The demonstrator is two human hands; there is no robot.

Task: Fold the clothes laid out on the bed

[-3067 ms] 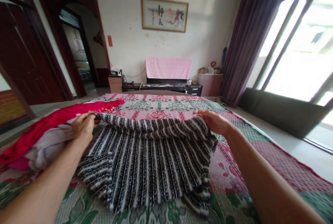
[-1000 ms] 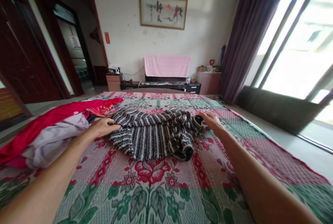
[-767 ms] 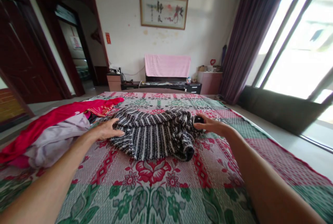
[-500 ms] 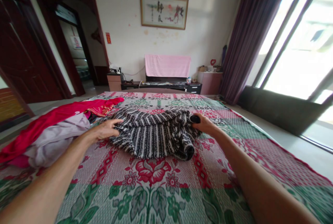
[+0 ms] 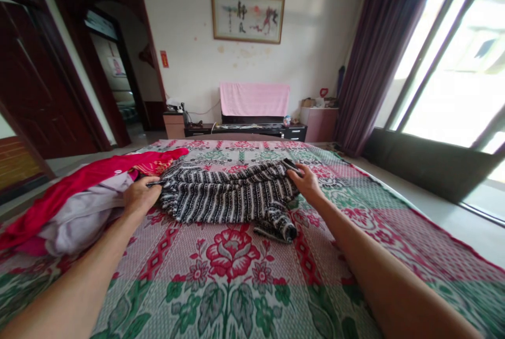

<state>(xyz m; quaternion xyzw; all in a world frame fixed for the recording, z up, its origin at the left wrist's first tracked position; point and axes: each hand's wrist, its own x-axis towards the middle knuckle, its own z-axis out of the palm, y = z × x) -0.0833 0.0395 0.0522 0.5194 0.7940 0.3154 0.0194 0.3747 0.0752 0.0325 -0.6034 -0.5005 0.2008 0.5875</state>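
Observation:
A black-and-white striped knit sweater [image 5: 224, 197] lies across the patterned bedspread [image 5: 232, 260], stretched sideways between both hands. My left hand [image 5: 142, 194] is closed on its left edge, with a bit of dark fabric between thumb and fingers. At the opposite side, my right hand [image 5: 305, 178] pinches the sweater's upper right corner, where a dark edge sticks up past the fingers. One sleeve [image 5: 282, 223] hangs loose toward me at the lower right, its dark cuff opening facing me.
Left of the sweater lies a heap of clothes, a red garment [image 5: 90, 173] over a pale grey one [image 5: 84, 213]. Beyond the bed stands a low cabinet [image 5: 252, 131] with a pink cloth [image 5: 254, 98] above it. A purple curtain [image 5: 379, 55] hangs beside the window.
My left hand has moved left and closed on the sweater's edge. The sweater is pulled wider and flatter, its near edge drawn away from me. The right hand's grip has shifted on the corner.

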